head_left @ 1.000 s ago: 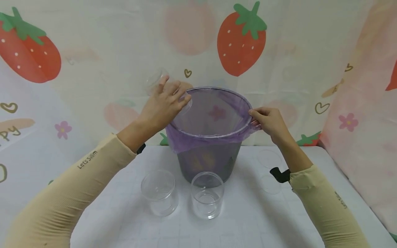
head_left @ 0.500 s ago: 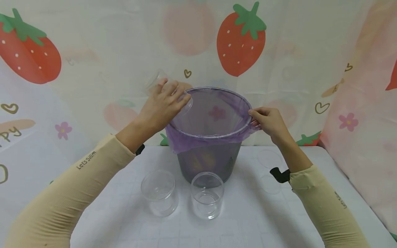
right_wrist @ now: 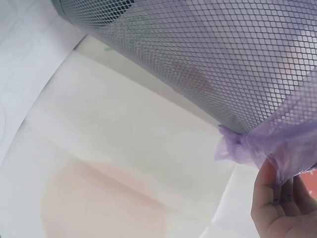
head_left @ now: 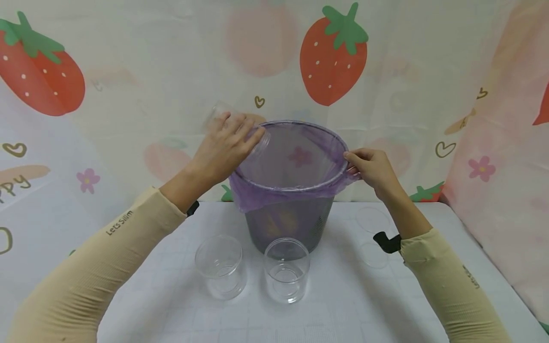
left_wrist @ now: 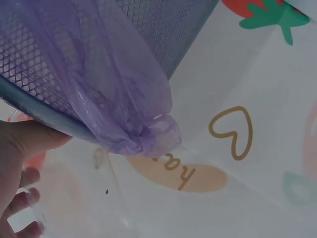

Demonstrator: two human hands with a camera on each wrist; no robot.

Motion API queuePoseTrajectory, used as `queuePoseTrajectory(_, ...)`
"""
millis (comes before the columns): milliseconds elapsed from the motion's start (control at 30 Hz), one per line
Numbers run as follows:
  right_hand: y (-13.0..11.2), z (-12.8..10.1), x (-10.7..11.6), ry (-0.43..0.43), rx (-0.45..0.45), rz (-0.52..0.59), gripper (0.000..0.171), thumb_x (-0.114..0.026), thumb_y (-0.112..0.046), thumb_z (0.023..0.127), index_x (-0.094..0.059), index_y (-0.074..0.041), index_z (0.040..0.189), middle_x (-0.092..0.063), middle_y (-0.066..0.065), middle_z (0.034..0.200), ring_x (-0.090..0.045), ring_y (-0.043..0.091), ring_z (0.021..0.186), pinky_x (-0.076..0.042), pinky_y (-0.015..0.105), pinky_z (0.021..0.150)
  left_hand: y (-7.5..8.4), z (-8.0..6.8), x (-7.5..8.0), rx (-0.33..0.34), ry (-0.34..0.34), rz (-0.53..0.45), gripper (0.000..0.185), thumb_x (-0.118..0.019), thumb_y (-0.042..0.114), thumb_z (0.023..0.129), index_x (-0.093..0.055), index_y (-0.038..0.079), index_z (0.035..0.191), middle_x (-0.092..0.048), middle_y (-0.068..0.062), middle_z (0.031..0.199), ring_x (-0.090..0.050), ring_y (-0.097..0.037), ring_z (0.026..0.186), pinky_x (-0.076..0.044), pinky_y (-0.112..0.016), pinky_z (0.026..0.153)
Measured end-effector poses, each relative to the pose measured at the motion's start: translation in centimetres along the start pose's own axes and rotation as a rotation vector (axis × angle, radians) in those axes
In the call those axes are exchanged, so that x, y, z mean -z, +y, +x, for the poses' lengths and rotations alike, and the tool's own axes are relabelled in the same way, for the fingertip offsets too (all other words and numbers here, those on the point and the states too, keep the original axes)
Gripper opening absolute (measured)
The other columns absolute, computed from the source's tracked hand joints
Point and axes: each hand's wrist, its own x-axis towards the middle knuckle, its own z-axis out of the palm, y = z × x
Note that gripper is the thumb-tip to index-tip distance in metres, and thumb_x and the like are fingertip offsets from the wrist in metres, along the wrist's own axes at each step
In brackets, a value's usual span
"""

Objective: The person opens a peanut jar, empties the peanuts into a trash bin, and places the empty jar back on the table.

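Note:
My left hand (head_left: 222, 151) grips a clear plastic cup (head_left: 216, 114) at the left rim of a grey mesh bin (head_left: 289, 226). The cup is tilted, its wide rim pointing down into the bin. What it contains cannot be made out. A purple bin liner (head_left: 261, 196) lines the bin and folds over its rim; at one side it is bunched into a knot (left_wrist: 161, 136). On the right side of the rim, my right hand (head_left: 373, 167) pinches the liner, thumb on top. The right wrist view shows those fingers (right_wrist: 267, 183) curled against the purple film.
Two clear plastic cups stand upright before the bin, a left cup (head_left: 220, 269) and a right cup (head_left: 287, 271). Two flat clear discs, a far disc (head_left: 373, 220) and a near disc (head_left: 374, 255), lie right of it. Strawberry-printed cloth (head_left: 171, 57) hangs behind the white table (head_left: 343, 305).
The cup in my left hand has tipped a little further and its rim has shifted slightly right over the bin. My right hand stays at the rim.

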Motion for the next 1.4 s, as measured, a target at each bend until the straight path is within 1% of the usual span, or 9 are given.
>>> queuePoseTrajectory(233,0.0,0.0,0.0,-0.001,-0.007,0.007,0.045,-0.058,-0.029,0.098,-0.059,0.008,0.124,-0.059,-0.014,0.071,-0.058,-0.001,0.065,-0.053,0.015,0.065,-0.1,-0.2,-0.3,0.043,0.05,-0.01,0.048,-0.067,0.001,0.083,-0.057,0.009,0.129,-0.062,-0.017,0.119,-0.056,-0.035,0.109,-0.047,-0.049,0.092)
queuePoseTrajectory(500,-0.1,0.0,0.0,-0.003,-0.002,0.017,0.046,-0.058,-0.028,0.098,-0.058,0.009,0.124,-0.059,-0.014,0.071,-0.058,-0.001,0.065,-0.053,0.015,0.065,-0.2,-0.6,-0.3,0.074,0.056,-0.031,0.047,-0.064,0.0,0.086,-0.055,0.008,0.131,-0.06,-0.016,0.119,-0.056,-0.035,0.108,-0.047,-0.05,0.091)
queuePoseTrajectory(667,-0.1,0.0,-0.1,0.0,0.006,0.016,0.045,-0.058,-0.028,0.098,-0.059,0.01,0.123,-0.059,-0.014,0.07,-0.058,-0.001,0.064,-0.053,0.015,0.065,-0.3,-0.7,-0.4,0.1,0.108,-0.038,0.036,-0.058,0.0,0.09,-0.058,0.008,0.125,-0.062,-0.015,0.116,-0.057,-0.034,0.104,-0.047,-0.049,0.088)
queuePoseTrajectory(767,-0.2,0.0,-0.2,0.001,0.008,0.021,0.046,-0.058,-0.028,0.098,-0.058,0.01,0.123,-0.059,-0.014,0.07,-0.058,-0.001,0.064,-0.053,0.015,0.064,-0.5,-0.9,-0.2,0.154,0.099,-0.107,0.043,-0.072,0.008,0.084,-0.057,0.008,0.124,-0.063,-0.016,0.118,-0.058,-0.034,0.107,-0.046,-0.049,0.088)
queuePoseTrajectory(900,-0.2,0.0,-0.2,-0.001,0.009,0.022,0.045,-0.058,-0.028,0.098,-0.058,0.01,0.123,-0.059,-0.014,0.069,-0.058,-0.001,0.064,-0.053,0.015,0.064,-0.7,-1.2,0.3,0.255,0.024,-0.261,0.074,-0.09,0.021,0.068,-0.053,0.007,0.129,-0.061,-0.017,0.126,-0.056,-0.036,0.116,-0.047,-0.051,0.092)
queuePoseTrajectory(1000,-0.3,0.0,-0.2,-0.006,0.01,0.019,0.045,-0.058,-0.027,0.098,-0.059,0.011,0.123,-0.059,-0.014,0.069,-0.058,-0.001,0.064,-0.053,0.015,0.064,-1.0,-1.4,0.7,0.325,-0.019,-0.368,0.079,-0.089,0.023,0.069,-0.05,0.006,0.135,-0.058,-0.018,0.131,-0.052,-0.038,0.12,-0.046,-0.054,0.095)
queuePoseTrajectory(1133,-0.3,0.3,-0.1,-0.006,0.011,0.016,0.046,-0.058,-0.029,0.098,-0.059,0.01,0.123,-0.06,-0.014,0.07,-0.058,-0.001,0.064,-0.053,0.015,0.065,-1.4,-1.6,1.2,0.397,-0.031,-0.479,0.082,-0.087,0.024,0.071,-0.047,0.005,0.14,-0.054,-0.018,0.137,-0.048,-0.039,0.125,-0.044,-0.057,0.097)
queuePoseTrajectory(1333,-0.1,0.5,0.0,-0.002,0.004,-0.013,0.045,-0.058,-0.03,0.098,-0.061,0.009,0.121,-0.059,-0.013,0.07,-0.058,0.0,0.065,-0.054,0.016,0.065,-1.5,-2.2,1.8,0.466,0.031,-0.59,0.08,-0.087,0.022,0.072,-0.047,0.004,0.14,-0.054,-0.019,0.136,-0.047,-0.04,0.125,-0.044,-0.059,0.097)
queuePoseTrajectory(1400,0.0,0.6,0.0,-0.011,0.004,-0.021,0.045,-0.057,-0.03,0.098,-0.061,0.009,0.12,-0.059,-0.013,0.07,-0.058,0.0,0.065,-0.054,0.016,0.065,-1.4,-2.5,2.0,0.492,0.057,-0.64,0.08,-0.088,0.021,0.071,-0.048,0.004,0.139,-0.055,-0.019,0.135,-0.048,-0.04,0.124,-0.043,-0.058,0.1)
